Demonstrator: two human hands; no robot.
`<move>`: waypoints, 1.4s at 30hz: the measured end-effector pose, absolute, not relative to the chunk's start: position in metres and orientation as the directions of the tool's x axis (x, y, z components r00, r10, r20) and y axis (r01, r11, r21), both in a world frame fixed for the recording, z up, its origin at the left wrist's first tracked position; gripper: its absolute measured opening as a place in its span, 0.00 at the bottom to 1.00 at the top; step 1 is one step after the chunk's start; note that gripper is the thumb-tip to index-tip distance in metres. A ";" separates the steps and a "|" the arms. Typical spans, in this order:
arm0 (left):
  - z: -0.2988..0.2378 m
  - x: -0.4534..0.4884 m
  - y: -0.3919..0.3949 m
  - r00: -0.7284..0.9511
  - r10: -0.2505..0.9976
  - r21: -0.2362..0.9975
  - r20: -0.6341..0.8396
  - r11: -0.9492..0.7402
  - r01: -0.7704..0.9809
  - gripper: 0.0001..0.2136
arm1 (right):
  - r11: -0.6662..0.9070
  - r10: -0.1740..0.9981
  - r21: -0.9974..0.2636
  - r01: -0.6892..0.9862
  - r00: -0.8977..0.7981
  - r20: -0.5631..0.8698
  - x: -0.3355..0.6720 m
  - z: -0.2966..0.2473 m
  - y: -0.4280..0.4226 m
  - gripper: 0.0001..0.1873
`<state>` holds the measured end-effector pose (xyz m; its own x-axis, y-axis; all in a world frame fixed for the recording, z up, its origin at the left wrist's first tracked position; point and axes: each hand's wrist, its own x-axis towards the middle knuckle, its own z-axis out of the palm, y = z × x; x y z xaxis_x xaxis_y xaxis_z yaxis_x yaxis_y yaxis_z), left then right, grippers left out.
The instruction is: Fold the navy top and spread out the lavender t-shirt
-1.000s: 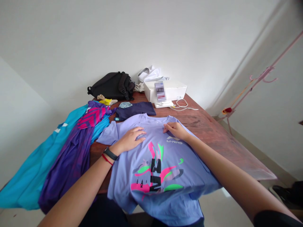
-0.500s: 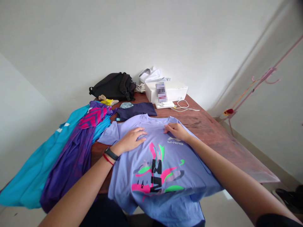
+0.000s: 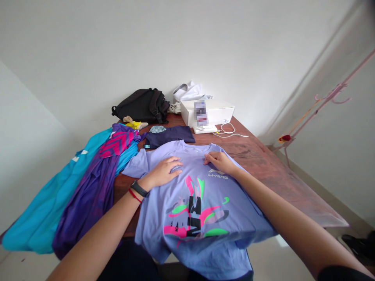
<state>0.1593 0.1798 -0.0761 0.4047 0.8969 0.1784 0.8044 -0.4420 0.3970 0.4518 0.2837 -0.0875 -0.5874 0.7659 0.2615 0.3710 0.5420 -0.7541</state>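
A lavender T-shirt (image 3: 193, 168) with a bright pink, green and black print lies face up on the table, its collar toward the wall and its hem hanging over the near edge. On the left chest my left hand (image 3: 164, 171) rests palm down, fingers stretched and apart. Just below the collar on the other side, my right hand (image 3: 220, 161) has its fingers curled together against the fabric, above the white logo. Its fingertips are partly hidden, but they seem to pinch the cloth.
Turquoise and purple clothes (image 3: 84, 187) drape over the table's left edge. Behind the shirt lies a folded navy garment (image 3: 172, 136). A black backpack (image 3: 140, 105), white box (image 3: 218, 111), and white device with a cable (image 3: 204, 129) stand farther back. A pink rack (image 3: 325, 99) is at right.
Both hands stay at the same places on the T-shirt. The whole view has shifted very slightly; nothing else has visibly moved.
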 end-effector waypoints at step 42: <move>-0.078 0.159 0.179 0.403 0.891 0.389 0.208 -0.453 0.802 0.16 | 0.547 0.753 -0.751 0.370 -0.610 0.248 0.450 -0.088 0.284 0.33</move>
<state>0.1589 0.1794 -0.0781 0.4026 0.8914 0.2080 0.8021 -0.4531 0.3891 0.4504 0.2835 -0.0879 -0.6097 0.7529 0.2480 0.3695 0.5468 -0.7513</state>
